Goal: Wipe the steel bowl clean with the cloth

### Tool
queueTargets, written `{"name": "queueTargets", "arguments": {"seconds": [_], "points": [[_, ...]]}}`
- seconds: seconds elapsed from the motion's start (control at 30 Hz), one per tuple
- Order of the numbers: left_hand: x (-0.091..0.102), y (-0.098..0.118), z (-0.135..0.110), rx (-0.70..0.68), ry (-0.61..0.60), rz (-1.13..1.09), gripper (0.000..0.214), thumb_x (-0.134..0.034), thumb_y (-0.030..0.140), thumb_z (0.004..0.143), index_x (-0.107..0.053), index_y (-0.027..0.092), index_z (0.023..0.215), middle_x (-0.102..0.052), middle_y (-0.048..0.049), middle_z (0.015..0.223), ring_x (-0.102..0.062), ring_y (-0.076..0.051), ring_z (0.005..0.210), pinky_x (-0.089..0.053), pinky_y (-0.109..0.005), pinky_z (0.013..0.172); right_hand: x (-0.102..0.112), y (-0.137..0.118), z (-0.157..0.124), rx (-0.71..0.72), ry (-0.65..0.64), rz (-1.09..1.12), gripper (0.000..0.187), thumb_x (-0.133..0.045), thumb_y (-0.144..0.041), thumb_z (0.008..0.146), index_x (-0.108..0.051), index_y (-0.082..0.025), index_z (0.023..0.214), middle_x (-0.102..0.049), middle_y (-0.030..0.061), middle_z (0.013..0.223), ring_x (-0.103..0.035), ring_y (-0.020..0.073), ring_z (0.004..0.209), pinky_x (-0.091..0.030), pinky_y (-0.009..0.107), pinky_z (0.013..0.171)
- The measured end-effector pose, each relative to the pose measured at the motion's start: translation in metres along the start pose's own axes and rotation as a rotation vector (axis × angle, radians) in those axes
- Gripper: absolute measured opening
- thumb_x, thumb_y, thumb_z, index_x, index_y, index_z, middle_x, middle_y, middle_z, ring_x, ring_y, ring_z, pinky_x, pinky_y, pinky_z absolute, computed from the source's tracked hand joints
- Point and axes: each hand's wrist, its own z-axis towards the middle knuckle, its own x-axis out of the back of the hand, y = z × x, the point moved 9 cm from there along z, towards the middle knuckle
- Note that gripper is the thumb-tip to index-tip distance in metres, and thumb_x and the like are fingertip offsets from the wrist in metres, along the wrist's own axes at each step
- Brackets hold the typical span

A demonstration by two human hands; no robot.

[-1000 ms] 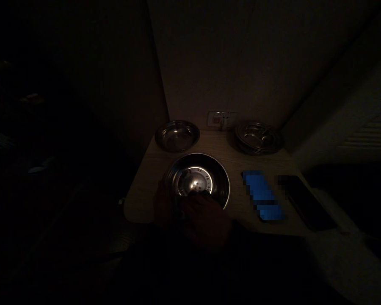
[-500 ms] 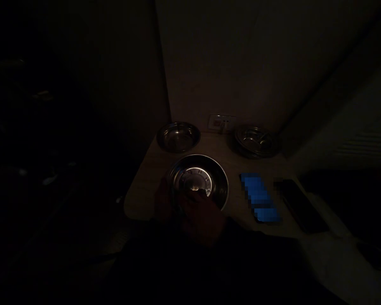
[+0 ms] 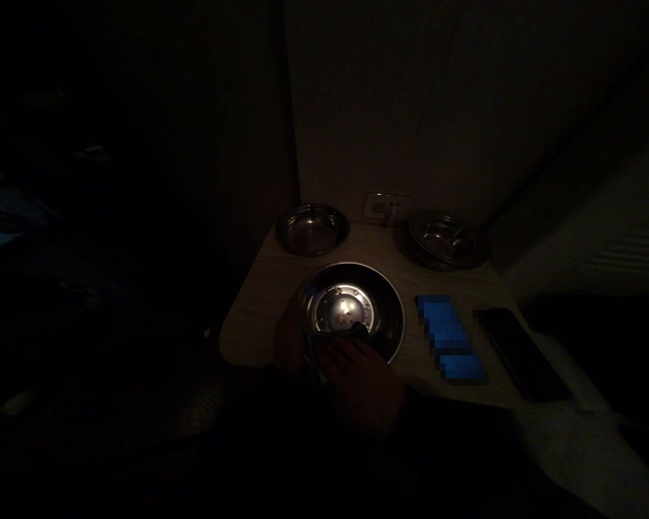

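Note:
The scene is very dark. A large steel bowl point(image 3: 381, 299) sits at the near middle of a small wooden table point(image 3: 259, 303). My left hand point(image 3: 288, 340) curls on the bowl's left rim. My right hand point(image 3: 365, 378) reaches over the near rim, with its fingers pressed on something dark point(image 3: 357, 333) inside the bowl; I cannot make out what that is. Small specks show on the bowl's shiny bottom.
A smaller steel bowl point(image 3: 312, 228) stands at the back left and a steel compartment plate point(image 3: 448, 240) at the back right. A blurred blue item point(image 3: 450, 337) and a dark phone point(image 3: 522, 353) lie at the right. A wall socket point(image 3: 386, 207) sits behind.
My right hand has shifted slightly inside the bowl, and the view has drifted a little; the left hand stays on the rim.

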Motion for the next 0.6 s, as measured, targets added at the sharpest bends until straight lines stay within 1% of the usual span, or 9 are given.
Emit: {"name": "queueTargets", "arguments": {"seconds": [0.07, 0.13, 0.23, 0.3, 0.4, 0.47, 0.53, 0.6], "points": [[0.004, -0.004, 0.001, 0.032, 0.028, 0.01, 0.039, -0.031, 0.023, 0.09, -0.061, 0.012, 0.11, -0.068, -0.0109, 0.11, -0.062, -0.022, 0.104, -0.045, -0.036, 0.096, -0.001, -0.006, 0.008, -0.001, 0.054, -0.018, 0.047, -0.047, -0.021, 0.088, -0.046, -0.005, 0.132, -0.052, 0.015, 0.135, -0.048, 0.028, 0.121, -0.04, 0.043, 0.099], [0.003, -0.002, 0.001, -0.006, 0.013, 0.027, 0.039, -0.032, 0.022, 0.09, -0.059, 0.012, 0.116, -0.066, -0.0109, 0.114, -0.061, -0.022, 0.106, -0.045, -0.035, 0.096, 0.001, -0.006, 0.006, -0.007, 0.109, -0.043, 0.044, -0.046, -0.018, 0.089, -0.048, -0.005, 0.131, -0.055, 0.015, 0.132, -0.051, 0.0266, 0.118, -0.042, 0.042, 0.097], [-0.001, 0.004, 0.0, -0.094, -0.023, 0.053, 0.039, -0.041, 0.026, 0.089, -0.053, 0.018, 0.126, -0.065, -0.0076, 0.117, -0.062, -0.021, 0.104, -0.048, -0.032, 0.092, 0.006, 0.003, -0.016, 0.037, 0.145, -0.089, 0.04, -0.045, -0.012, 0.089, -0.051, -0.009, 0.128, -0.06, 0.0121, 0.126, -0.055, 0.0238, 0.113, -0.044, 0.042, 0.096], [-0.003, 0.003, -0.002, -0.1, -0.022, 0.083, 0.04, -0.05, 0.027, 0.086, -0.053, 0.02, 0.126, -0.065, -0.0062, 0.118, -0.061, -0.022, 0.104, -0.048, -0.031, 0.091, 0.011, 0.013, -0.034, 0.099, 0.137, -0.131, 0.04, -0.045, -0.008, 0.088, -0.052, -0.011, 0.127, -0.061, 0.0106, 0.125, -0.055, 0.023, 0.113, -0.042, 0.044, 0.097], [-0.005, -0.001, -0.004, -0.079, -0.006, 0.058, 0.036, -0.045, 0.028, 0.089, -0.055, 0.02, 0.122, -0.064, -0.0062, 0.118, -0.06, -0.021, 0.106, -0.047, -0.031, 0.093, 0.015, 0.022, -0.05, 0.161, 0.12, -0.191, 0.042, -0.043, -0.004, 0.087, -0.052, -0.011, 0.127, -0.062, 0.0101, 0.124, -0.055, 0.0236, 0.114, -0.041, 0.047, 0.099], [-0.006, -0.003, -0.004, -0.067, 0.018, 0.04, 0.037, -0.045, 0.03, 0.089, -0.056, 0.019, 0.123, -0.064, -0.0069, 0.119, -0.06, -0.022, 0.107, -0.047, -0.031, 0.094, 0.013, 0.019, -0.048, 0.152, 0.139, -0.202, 0.041, -0.042, -0.004, 0.087, -0.053, -0.011, 0.126, -0.062, 0.0103, 0.122, -0.055, 0.0242, 0.113, -0.041, 0.048, 0.098], [-0.005, -0.005, -0.004, -0.036, 0.034, 0.027, 0.037, -0.046, 0.028, 0.089, -0.057, 0.018, 0.123, -0.064, -0.008, 0.119, -0.06, -0.023, 0.107, -0.046, -0.031, 0.094, 0.007, 0.01, -0.037, 0.112, 0.178, -0.185, 0.041, -0.04, -0.004, 0.088, -0.052, -0.009, 0.127, -0.063, 0.0112, 0.122, -0.056, 0.0237, 0.112, -0.042, 0.046, 0.098], [-0.003, -0.006, -0.004, 0.015, 0.056, -0.016, 0.036, -0.04, 0.024, 0.091, -0.058, 0.015, 0.12, -0.066, -0.0087, 0.116, -0.061, -0.022, 0.106, -0.046, -0.029, 0.094, 0.0, 0.001, -0.026, 0.066, 0.222, -0.16, 0.041, -0.04, -0.006, 0.089, -0.05, -0.009, 0.129, -0.061, 0.0123, 0.124, -0.055, 0.0231, 0.113, -0.043, 0.044, 0.097]]}}
